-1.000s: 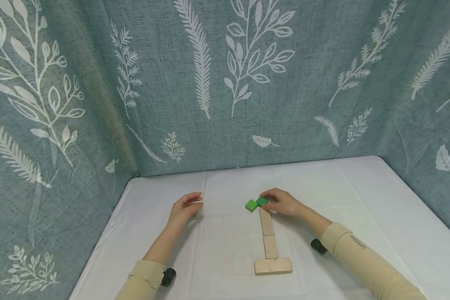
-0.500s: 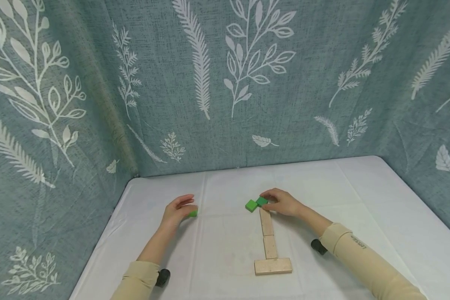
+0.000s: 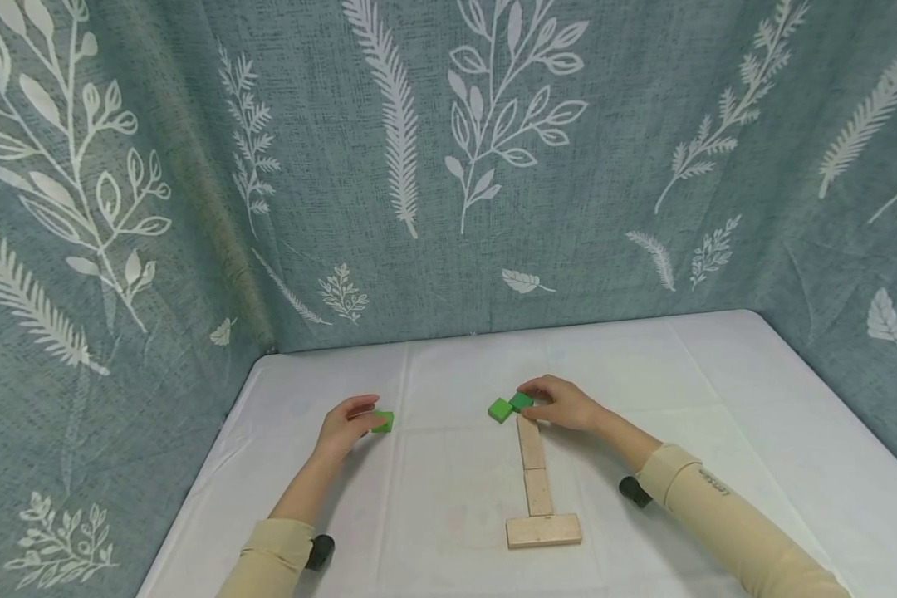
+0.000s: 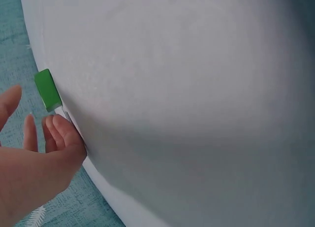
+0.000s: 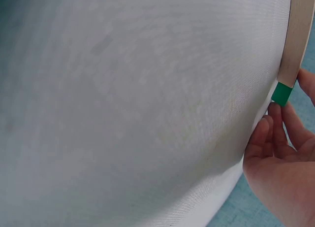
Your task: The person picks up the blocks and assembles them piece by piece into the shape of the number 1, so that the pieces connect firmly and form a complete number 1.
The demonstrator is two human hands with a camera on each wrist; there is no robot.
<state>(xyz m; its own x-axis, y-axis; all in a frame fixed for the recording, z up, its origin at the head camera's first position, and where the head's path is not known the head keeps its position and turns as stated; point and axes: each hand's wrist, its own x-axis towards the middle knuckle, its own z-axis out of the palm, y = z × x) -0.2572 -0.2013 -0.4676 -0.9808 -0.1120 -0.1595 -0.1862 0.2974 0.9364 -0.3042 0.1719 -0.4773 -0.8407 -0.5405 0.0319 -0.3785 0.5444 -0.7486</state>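
My left hand (image 3: 342, 427) is at the left, its fingers loosely bent. Its thumb lies by a light green block (image 3: 384, 422), which shows clear of the fingertips in the left wrist view (image 4: 47, 90). Farther right, my right hand (image 3: 564, 404) pinches a dark green block (image 3: 522, 402) between thumb and fingers. This block sits at the far end of a wooden plank (image 3: 531, 443) and meets it in the right wrist view. Another light green block (image 3: 501, 410) lies corner to corner with the dark green one.
Below the first plank, a second wooden plank (image 3: 538, 492) continues the line to a crosswise wooden block (image 3: 544, 531). All lie on a white-covered table (image 3: 448, 490). A leaf-patterned curtain (image 3: 433, 274) stands behind and at both sides.
My left hand has drawn back leftward, uncovering more of the light green block beside it. The right hand stays at the dark green block, and the wooden pieces have not moved.
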